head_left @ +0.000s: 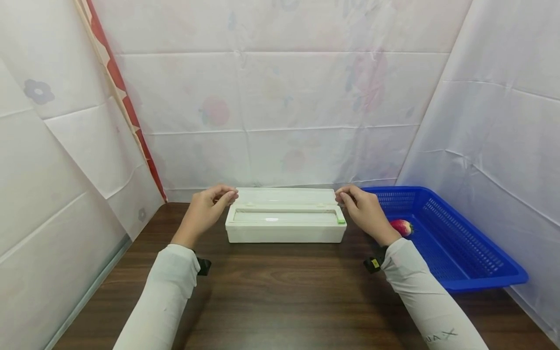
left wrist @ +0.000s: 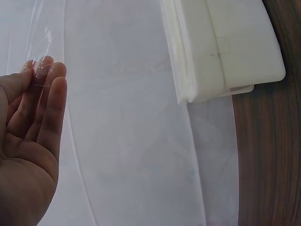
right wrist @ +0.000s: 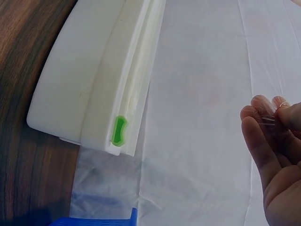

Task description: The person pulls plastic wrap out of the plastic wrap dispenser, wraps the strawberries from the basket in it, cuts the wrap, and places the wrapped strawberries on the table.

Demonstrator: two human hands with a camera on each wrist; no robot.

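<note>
A white cling film dispenser (head_left: pixel 286 235) stands on the table with its lid (head_left: pixel 286 196) raised at the back. My left hand (head_left: pixel 209 208) is just beyond its left end, pinching clear cling film (left wrist: pixel 42 40) between thumb and fingertips. At the other end, my right hand (head_left: pixel 366 213) pinches the film too, and thin shiny creases cross its fingertips in the right wrist view. The transparent sheet between the hands barely shows. A green slider cutter (right wrist: pixel 119 131) sits at the dispenser's right end.
To the right is a blue plastic basket (head_left: pixel 477 283) with a red-and-cream fruit-like object (head_left: pixel 401 227) in it, beside my right wrist. Dark wood-grain table (head_left: pixel 271 296) lies under everything. White patterned sheeting (head_left: pixel 280 92) hangs behind and at both sides.
</note>
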